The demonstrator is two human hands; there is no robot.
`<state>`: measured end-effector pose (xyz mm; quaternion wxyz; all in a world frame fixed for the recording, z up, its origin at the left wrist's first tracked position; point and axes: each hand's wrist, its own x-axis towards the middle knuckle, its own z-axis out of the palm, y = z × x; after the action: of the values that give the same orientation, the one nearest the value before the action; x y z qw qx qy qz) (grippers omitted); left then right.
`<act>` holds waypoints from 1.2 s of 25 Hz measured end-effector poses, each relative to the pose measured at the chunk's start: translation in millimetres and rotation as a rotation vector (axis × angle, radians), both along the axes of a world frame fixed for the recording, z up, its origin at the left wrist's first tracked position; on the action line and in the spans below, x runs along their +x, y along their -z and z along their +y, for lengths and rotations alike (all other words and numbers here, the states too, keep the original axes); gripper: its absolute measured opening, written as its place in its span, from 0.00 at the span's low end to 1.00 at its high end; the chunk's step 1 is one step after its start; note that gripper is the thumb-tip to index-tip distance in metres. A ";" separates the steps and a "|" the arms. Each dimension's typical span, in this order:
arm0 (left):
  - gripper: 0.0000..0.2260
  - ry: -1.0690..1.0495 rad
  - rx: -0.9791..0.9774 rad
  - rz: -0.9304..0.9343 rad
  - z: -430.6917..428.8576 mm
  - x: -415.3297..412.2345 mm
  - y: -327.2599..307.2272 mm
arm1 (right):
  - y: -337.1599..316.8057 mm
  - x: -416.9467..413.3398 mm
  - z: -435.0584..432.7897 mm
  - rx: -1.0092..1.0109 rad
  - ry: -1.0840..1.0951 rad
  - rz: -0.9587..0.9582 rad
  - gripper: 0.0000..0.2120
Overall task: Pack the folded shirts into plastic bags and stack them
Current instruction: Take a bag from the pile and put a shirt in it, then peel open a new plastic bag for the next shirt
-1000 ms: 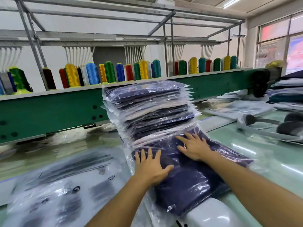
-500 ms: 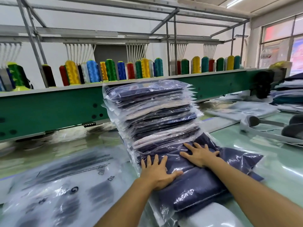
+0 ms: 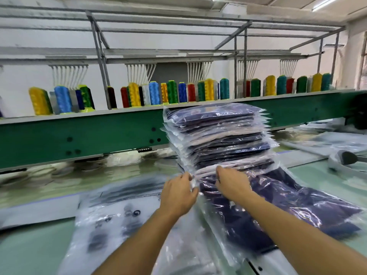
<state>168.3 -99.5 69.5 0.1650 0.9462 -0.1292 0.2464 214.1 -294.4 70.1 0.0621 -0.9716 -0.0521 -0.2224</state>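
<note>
Head view: bagged shirt point(image 3: 288, 211) lies against the near foot of the stack point(image 3: 218, 139). Left hand point(image 3: 178, 193) pinches its plastic edge at the stack's left corner; right hand point(image 3: 232, 183) grips it just beside. Printed bags point(image 3: 119, 215) lie left of the stack, thread cones point(image 3: 170, 92) behind it.

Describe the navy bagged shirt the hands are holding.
The bagged shirt is a folded navy garment in a clear, glossy, crinkled plastic bag. It lies on the pale green table, its far end at the foot of the stack. The left hand pinches its far plastic edge; the right hand grips that end too.
</note>
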 end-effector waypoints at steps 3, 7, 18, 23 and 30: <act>0.09 -0.110 -0.075 -0.069 49.1 -16.3 -18.5 | -12.7 -16.5 75.7 0.151 -0.183 -0.066 0.01; 0.07 -0.201 -0.123 -0.048 107.6 -44.1 -28.3 | -16.9 -38.5 167.5 0.385 -0.404 0.036 0.12; 0.27 -0.221 -0.163 0.509 203.8 -93.3 65.8 | 62.5 -72.7 269.8 0.621 -0.650 0.316 0.16; 0.43 -0.336 -0.065 0.488 228.5 -87.5 82.0 | 64.3 -71.3 267.6 0.676 -0.499 0.191 0.12; 0.33 -0.455 -0.135 0.398 275.4 -91.9 85.3 | 59.7 -61.2 251.6 0.310 -0.211 0.276 0.15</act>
<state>76.4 176.0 -15.8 0.1902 0.9675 0.1374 0.0948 152.9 -42.8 10.4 0.2400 -0.9608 -0.1095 -0.0851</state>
